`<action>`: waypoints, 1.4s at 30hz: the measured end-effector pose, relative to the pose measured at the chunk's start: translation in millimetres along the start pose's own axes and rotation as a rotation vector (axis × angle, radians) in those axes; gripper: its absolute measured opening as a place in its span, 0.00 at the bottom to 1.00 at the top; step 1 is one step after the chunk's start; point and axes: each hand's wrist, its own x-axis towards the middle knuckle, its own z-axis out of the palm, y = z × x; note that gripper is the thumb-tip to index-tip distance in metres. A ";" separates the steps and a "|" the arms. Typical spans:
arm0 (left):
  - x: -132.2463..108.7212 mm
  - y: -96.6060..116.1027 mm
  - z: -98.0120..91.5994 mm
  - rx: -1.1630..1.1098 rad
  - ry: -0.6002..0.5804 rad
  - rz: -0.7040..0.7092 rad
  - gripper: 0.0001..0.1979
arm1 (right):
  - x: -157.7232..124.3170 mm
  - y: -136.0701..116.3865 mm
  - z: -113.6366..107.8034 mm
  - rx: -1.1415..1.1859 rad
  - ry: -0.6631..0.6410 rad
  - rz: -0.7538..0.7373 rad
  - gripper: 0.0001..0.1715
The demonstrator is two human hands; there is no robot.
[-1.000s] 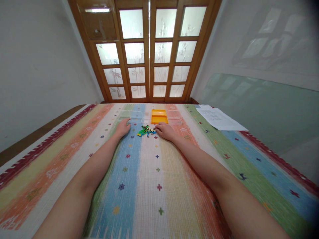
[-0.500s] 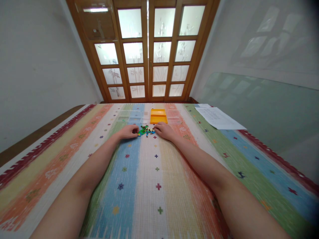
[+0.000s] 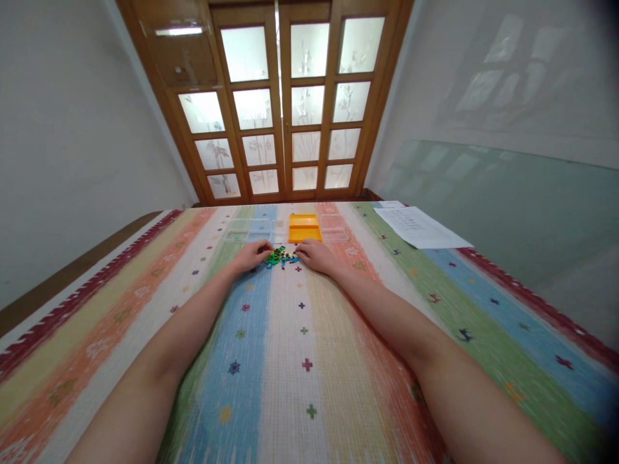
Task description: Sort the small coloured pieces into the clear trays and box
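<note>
A small heap of tiny pieces, mostly green with some blue, yellow, red and dark ones, lies on the striped tablecloth between my two hands. At its left edge is my left hand, its fingers curled and drawn together with the tips at the pieces. On the opposite side, my right hand rests with bent fingers closed at the heap's right edge. Whatever either set of fingertips holds is too small to make out. Just behind the heap stands an orange divided tray.
Clear plastic trays flank the orange one on the left and right. White printed paper lies at the table's back right. The striped tablecloth covers the table, with wood and glass doors beyond its far edge.
The view has shifted slightly. My left fingers have changed their bend at the heap's left edge, and my right hand stays at the right edge. The trays stand as before.
</note>
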 end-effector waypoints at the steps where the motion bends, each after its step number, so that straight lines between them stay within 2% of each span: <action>1: 3.2 0.1 3.6 -0.022 0.020 0.006 0.10 | 0.1 0.1 0.3 -0.002 0.003 0.001 0.14; 4: 14.1 0.4 13.8 -0.055 0.084 -0.007 0.08 | 0.4 0.8 1.9 -0.010 0.015 0.001 0.14; 13: 56.2 -6.3 32.2 -0.152 0.331 -0.164 0.05 | -0.7 3.7 6.6 -0.011 0.047 -0.033 0.13; 17: 64.3 -12.1 44.7 -0.280 0.383 -0.216 0.12 | -1.7 3.2 5.6 -0.019 0.042 -0.038 0.14; 21: 60.3 -16.0 48.5 -0.339 0.365 -0.213 0.24 | -1.9 1.8 4.1 -0.024 0.023 -0.023 0.14; 25: 53.7 -14.1 41.7 -0.235 0.394 -0.186 0.24 | -1.7 0.6 4.0 -0.036 0.005 -0.008 0.15; 27: 50.7 -13.0 37.1 -0.155 0.386 -0.165 0.21 | -1.8 -0.6 4.3 -0.052 0.006 0.003 0.16; 32: 36.3 -15.2 27.7 0.030 0.246 -0.109 0.13 | -2.4 -6.0 3.4 -0.087 -0.005 0.021 0.17; 37: 14.8 -9.5 25.7 0.163 0.138 -0.015 0.14 | -3.7 -10.1 1.3 -0.086 -0.006 0.057 0.18; 42: 3.1 3.4 27.7 0.222 0.070 0.112 0.13 | -9.4 -7.5 0.1 -0.049 0.027 0.022 0.15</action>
